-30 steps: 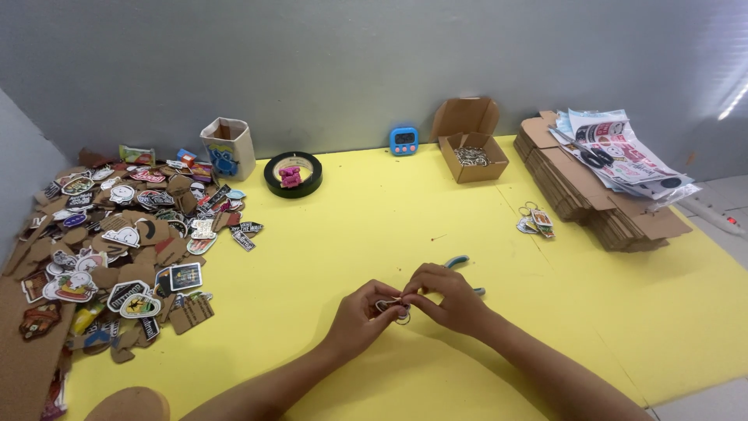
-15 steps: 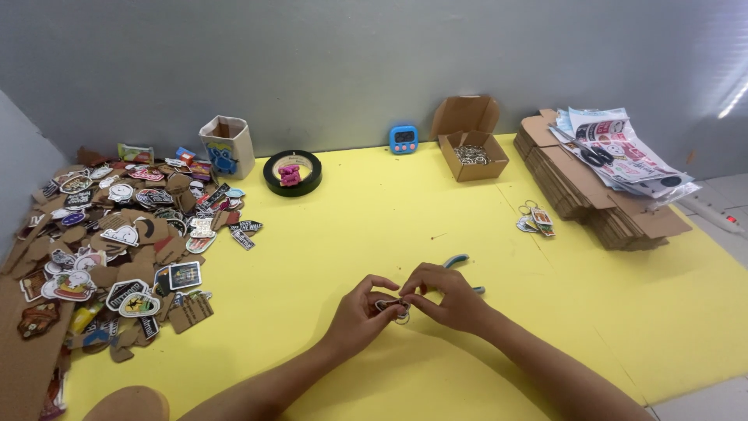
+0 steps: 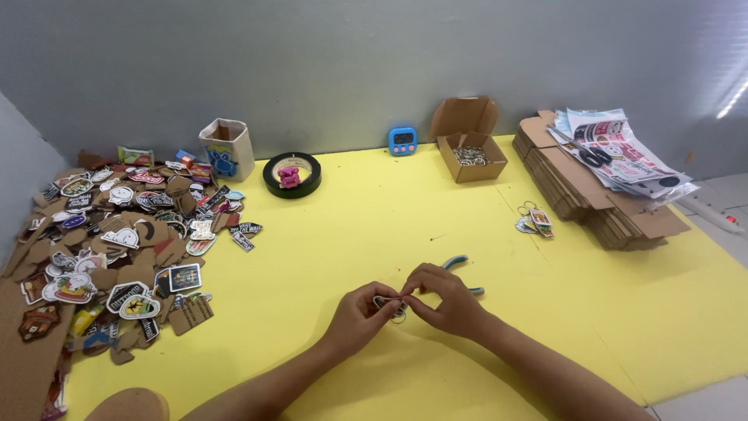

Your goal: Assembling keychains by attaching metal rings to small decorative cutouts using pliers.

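Where both hands meet, key ring (image 3: 398, 309) pinched between left grip (image 3: 360, 313), right grip (image 3: 446, 300)

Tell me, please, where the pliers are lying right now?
In the head view the pliers lie on the yellow table, just behind the right hand.

A bright yellow desk (image 3: 389, 234) fills most of the room in front of me, and directly behind its far edge rises a plain grey wall (image 3: 351, 70), smooth and unbroken. To the left of the desk a paler grey panel (image 3: 15, 171) slants in at an angle, closing that side. Off the desk's right edge a strip of light tiled floor (image 3: 721, 210) shows, and high on the wall above that corner a streak of white light (image 3: 732, 97) glares diagonally, leaving the yellow surface evenly lit.
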